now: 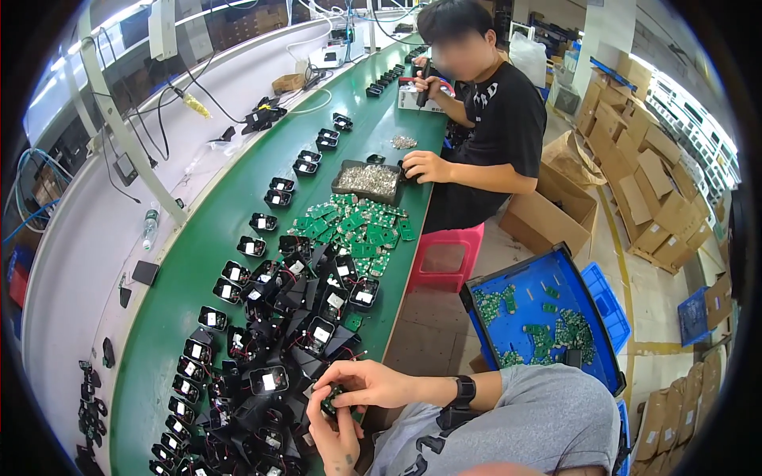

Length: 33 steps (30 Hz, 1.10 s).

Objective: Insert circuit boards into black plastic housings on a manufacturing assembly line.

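A small green circuit board with dark parts (329, 403) is held between my two hands at the table's near edge. My right hand (369, 384), with a black watch on its wrist, reaches in from the right and pinches the board with thumb and fingers. Below it, my left hand (333, 444) supports the board from underneath, its fingers curled up around it. The fingers cover much of the board. Right beside my hands lies a heap of black plastic housings (270, 381) with wires and white labels.
Loose green circuit boards (357, 226) lie beyond the housings, next to a black tray of small metal parts (367, 190). Black housings line the green table (159, 333). A co-worker (496, 119) sits further along, holding a tool. A blue tray of boards (524, 301) stands at right.
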Available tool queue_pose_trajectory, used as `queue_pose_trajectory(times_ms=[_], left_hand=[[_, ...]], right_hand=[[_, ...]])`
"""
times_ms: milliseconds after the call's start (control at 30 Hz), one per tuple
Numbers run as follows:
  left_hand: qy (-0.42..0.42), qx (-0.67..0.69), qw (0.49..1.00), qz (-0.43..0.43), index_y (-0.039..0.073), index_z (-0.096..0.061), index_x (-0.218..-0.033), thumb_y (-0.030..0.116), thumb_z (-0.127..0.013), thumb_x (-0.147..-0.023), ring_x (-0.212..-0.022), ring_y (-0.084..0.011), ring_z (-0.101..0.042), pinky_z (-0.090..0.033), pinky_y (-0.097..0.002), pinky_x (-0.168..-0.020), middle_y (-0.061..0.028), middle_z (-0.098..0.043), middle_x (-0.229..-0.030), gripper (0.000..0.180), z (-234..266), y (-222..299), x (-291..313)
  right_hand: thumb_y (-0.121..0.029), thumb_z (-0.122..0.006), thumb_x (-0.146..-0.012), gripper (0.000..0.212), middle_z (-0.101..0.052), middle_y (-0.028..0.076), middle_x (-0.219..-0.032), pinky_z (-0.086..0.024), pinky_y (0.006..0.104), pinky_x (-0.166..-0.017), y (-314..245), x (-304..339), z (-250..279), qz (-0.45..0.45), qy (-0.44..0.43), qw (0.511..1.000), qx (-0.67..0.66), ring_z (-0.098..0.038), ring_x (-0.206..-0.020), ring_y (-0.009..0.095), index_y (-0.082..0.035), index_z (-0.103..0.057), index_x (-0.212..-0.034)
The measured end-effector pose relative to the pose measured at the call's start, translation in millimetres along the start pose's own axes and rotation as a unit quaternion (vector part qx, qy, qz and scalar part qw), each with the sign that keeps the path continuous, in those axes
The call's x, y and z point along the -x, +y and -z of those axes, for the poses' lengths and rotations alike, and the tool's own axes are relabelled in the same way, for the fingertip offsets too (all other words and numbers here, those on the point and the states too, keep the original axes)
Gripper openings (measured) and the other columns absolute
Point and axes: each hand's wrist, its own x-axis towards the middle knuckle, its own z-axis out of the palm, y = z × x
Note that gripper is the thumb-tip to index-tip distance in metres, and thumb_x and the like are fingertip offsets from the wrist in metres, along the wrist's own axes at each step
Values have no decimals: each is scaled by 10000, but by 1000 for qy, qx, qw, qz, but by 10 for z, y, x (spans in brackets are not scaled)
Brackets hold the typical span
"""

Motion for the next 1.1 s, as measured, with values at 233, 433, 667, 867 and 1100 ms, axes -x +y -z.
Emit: queue_pose_trajectory(times_ms=[233,433,667,867,1100], left_hand=[[31,12,999,-12,80,-314,-1328,3,-462,-956,-550,-94,-549,-369,-172,-399,-106,-554,-958,407,-46,-216,28],[20,137,987,79,105,-242,-1370,44,-451,-959,-642,-175,-607,-434,-203,-404,-146,-516,-1056,465,66,137,83],[227,93,968,56,193,-96,-1460,54,-529,-908,-564,-166,-525,-433,-262,-516,-212,-594,-1024,715,919,426,534],[550,-91,828,-56,31,-357,-1340,167,-560,-914,-683,-181,-559,-487,-267,-591,-154,-612,-994,492,2023,351,1232],[514,-223,821,112,67,-306,-1403,110,-670,-866,-999,-225,-557,-488,-336,-827,-157,-560,-1158,650,3004,709,1653]], right_hand=[[-122,-603,-910,333,-624,23,-1035,-460,191,-584,31,-46,14,26,-2,1000,17,-578,-868,62,-67,-512,-1226],[-114,-652,-871,393,-654,75,-1075,-515,271,-774,39,-110,-1,26,-40,994,94,-620,-947,125,-31,-528,-1235],[-97,-600,-912,173,-664,62,-1001,-497,282,-835,-237,-370,743,174,265,932,174,-618,-945,132,5,-650,-1042],[-153,-654,-848,194,-649,86,-1025,-457,342,-872,-41,-525,1890,226,522,703,427,-584,-978,251,-30,-665,-997],[-196,-709,-771,267,-616,90,-1078,-413,389,-932,151,-599,1984,172,502,629,569,-507,-1083,285,-62,-676,-1000]])
